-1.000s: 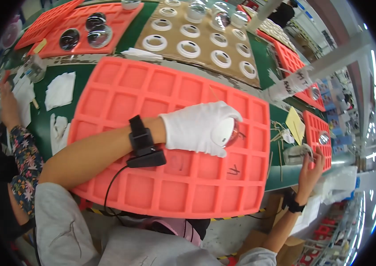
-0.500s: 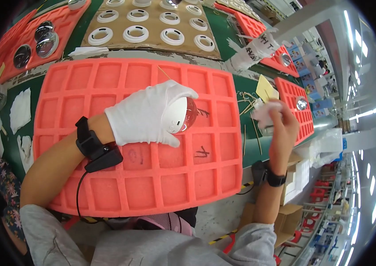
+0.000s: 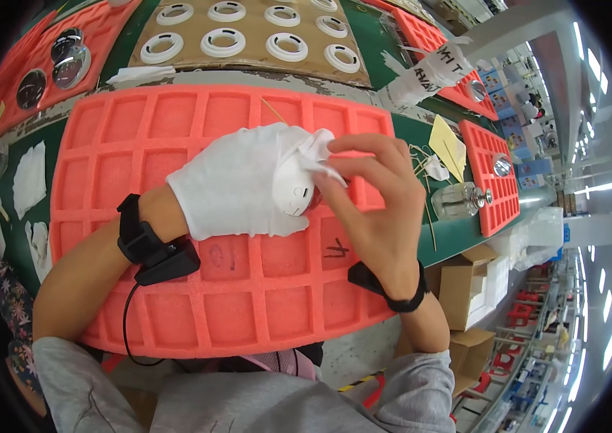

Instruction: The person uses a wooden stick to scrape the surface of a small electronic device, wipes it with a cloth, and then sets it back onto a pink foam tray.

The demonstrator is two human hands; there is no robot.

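My left hand [image 3: 237, 180], in a white glove, is closed around a rounded white housing with a clear dome [image 3: 293, 191]. It holds this above a red foam tray [image 3: 169, 321] with square pockets. Most of the dome is hidden behind my fingers and the cloth. My bare right hand [image 3: 385, 209] pinches a crumpled white cloth [image 3: 316, 149] between thumb and fingers. The cloth lies against the upper right of the housing. Both wrists wear black straps with small boxes.
A thin stick [image 3: 273, 110] lies on the tray's far edge. Right of it are a glass bottle with a metal top [image 3: 457, 200], a yellow paper [image 3: 448, 149] and loose sticks. Beyond, a brown board [image 3: 197, 22] carries several white rings. Another red tray [image 3: 97, 50] holds domes at far left.
My right hand has come left with the cloth, from beside the yellow paper to the housing. The glass bottle now shows fully. My left hand keeps its hold.
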